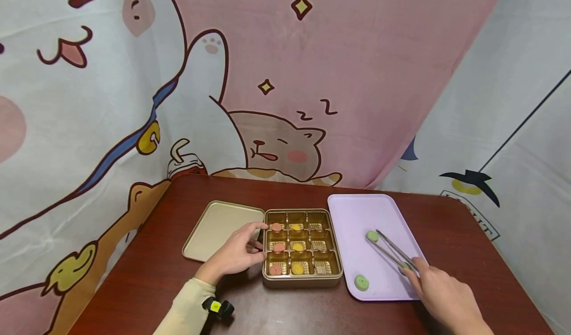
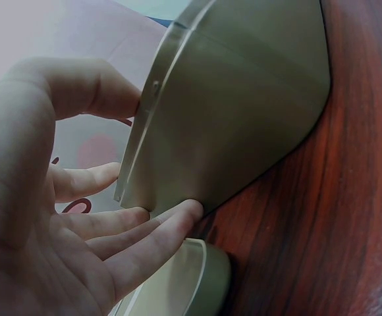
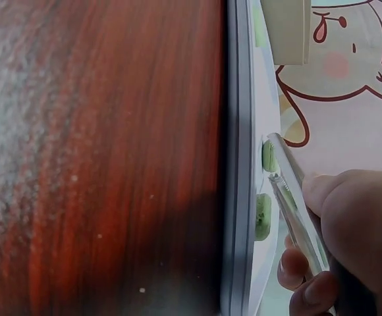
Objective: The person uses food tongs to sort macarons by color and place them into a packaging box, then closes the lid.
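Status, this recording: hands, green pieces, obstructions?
Left hand touching box. Right hand holding tongs. Three green pieces on tray, tongs at farthest. No obstruction seen.

On the printed cloth backdrop [image 1: 366, 52], two letter Zs [image 1: 328, 107] stood above a sleeping cartoon cat [image 1: 285, 141]; at right, partly legible lettering [image 1: 488, 228] ended in "UT".

lilac tray [image 1: 357, 213], green discs [image 1: 362, 282], gold box [image 1: 301, 283]

Left sleeve [image 1: 185, 309] cut off at bottom, one green disc [image 1: 406, 264] partly hidden by tongs [image 1: 386, 251]
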Action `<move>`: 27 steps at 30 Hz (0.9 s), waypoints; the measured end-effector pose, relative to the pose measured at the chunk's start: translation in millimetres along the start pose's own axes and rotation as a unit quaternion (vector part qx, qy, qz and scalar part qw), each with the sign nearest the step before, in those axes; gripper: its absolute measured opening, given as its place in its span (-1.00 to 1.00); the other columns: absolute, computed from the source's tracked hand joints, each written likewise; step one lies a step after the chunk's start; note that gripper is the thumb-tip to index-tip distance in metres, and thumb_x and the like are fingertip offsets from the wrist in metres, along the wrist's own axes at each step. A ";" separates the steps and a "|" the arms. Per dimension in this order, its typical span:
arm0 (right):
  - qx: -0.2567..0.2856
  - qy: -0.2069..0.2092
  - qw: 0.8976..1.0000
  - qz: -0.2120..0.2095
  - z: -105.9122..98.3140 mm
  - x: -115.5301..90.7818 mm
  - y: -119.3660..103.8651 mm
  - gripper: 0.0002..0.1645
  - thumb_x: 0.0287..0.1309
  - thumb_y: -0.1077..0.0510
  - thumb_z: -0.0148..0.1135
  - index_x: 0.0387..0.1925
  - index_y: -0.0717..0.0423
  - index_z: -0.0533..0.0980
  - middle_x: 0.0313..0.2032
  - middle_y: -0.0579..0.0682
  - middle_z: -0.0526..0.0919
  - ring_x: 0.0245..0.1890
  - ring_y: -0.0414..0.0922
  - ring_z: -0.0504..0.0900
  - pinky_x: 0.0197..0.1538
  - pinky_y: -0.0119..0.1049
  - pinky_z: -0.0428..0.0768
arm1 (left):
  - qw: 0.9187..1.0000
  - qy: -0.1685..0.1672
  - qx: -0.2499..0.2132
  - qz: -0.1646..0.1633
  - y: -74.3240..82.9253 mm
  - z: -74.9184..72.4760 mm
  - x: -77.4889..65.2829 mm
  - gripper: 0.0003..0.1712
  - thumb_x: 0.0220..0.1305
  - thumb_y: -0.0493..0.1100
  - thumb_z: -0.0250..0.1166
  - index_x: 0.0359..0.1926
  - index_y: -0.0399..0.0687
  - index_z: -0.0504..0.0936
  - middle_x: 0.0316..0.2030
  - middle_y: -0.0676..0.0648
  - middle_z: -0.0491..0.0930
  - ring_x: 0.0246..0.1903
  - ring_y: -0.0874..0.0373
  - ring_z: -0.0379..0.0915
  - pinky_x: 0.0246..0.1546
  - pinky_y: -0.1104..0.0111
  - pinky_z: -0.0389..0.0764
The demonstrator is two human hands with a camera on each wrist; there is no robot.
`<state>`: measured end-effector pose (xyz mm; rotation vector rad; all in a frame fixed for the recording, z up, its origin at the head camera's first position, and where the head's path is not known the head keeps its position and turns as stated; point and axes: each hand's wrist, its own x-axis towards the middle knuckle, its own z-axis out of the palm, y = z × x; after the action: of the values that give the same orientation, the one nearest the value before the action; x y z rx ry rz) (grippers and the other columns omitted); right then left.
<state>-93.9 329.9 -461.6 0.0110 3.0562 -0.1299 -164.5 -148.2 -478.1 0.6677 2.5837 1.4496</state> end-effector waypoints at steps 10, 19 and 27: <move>-0.002 -0.003 1.000 -0.003 3.5 1.3 0.1 -0.44 0.45 -0.16 0.25 0.07 0.28 0.53 -0.34 0.12 0.72 -0.50 -0.07 0.51 -0.57 -0.04 0.60 | 1.000 0.004 0.005 0.004 -1.6 1.6 1.1 -0.23 0.12 -0.33 0.47 0.37 -0.20 0.42 0.18 -0.25 0.54 -0.14 0.06 0.68 -0.14 0.34 0.78; -0.005 0.004 1.000 -0.009 1.5 1.9 -1.7 -0.60 0.47 -0.09 0.25 0.02 0.16 0.56 -0.40 0.01 0.69 -0.51 -0.09 0.47 -0.58 -0.09 0.53 | 1.000 -0.001 0.004 0.001 -1.2 0.6 1.4 -0.25 0.14 -0.31 0.43 0.38 -0.18 0.42 0.25 -0.23 0.52 -0.14 0.05 0.68 -0.12 0.22 0.79; -0.006 -0.006 1.000 -0.004 4.1 2.2 -3.2 -0.53 0.47 -0.11 0.24 0.06 0.22 0.56 -0.37 0.04 0.70 -0.51 -0.08 0.46 -0.57 -0.10 0.55 | 1.000 0.000 0.005 -0.001 -1.9 1.1 0.9 -0.24 0.14 -0.32 0.44 0.38 -0.18 0.42 0.25 -0.24 0.52 -0.13 0.04 0.69 -0.11 0.23 0.79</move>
<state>-95.8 326.4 -465.6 -0.0023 3.0462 -0.1114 -165.6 -147.7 -480.2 0.6664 2.5932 1.4372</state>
